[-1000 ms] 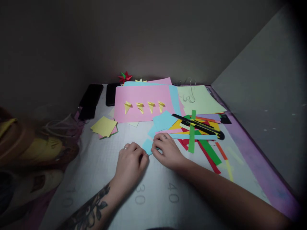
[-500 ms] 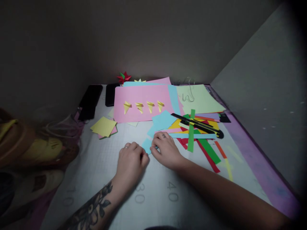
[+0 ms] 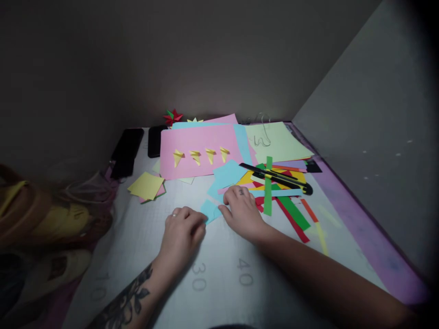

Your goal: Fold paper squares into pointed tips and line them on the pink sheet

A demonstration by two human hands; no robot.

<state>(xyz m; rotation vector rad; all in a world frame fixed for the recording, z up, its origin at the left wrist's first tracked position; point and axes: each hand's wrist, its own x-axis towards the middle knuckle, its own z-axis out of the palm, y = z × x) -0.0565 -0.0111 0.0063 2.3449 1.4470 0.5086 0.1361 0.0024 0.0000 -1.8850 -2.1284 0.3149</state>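
Note:
A small blue paper piece (image 3: 210, 210), with a crease or folded edge showing, lies flat on the white gridded mat (image 3: 137, 237) between my hands. My left hand (image 3: 182, 228) has thumb and fingers pinched together at the paper's left corner; the fingertips are partly hidden. At its right edge is my right hand (image 3: 243, 212), its fingers bent and its thumb apart from them, the thumb tip by the paper. Just beyond lie larger blue sheets (image 3: 230, 173). Several folded yellow paper pieces (image 3: 211, 155) stand in a row on a pink sheet (image 3: 199, 137).
Coloured paper strips (image 3: 291, 208) and black box cutters (image 3: 279, 178) lie right of my right hand. Yellow paper squares (image 3: 147, 186) are at the left. Behind are two dark phones (image 3: 127, 144), a red folded-paper star (image 3: 173, 117) and pale green sheets (image 3: 277, 137). Bags (image 3: 51, 214) crowd the left edge.
My right hand has drawn away to the right from the small blue paper, its thumb and fingers parting. More of the paper shows. The view has shifted slightly.

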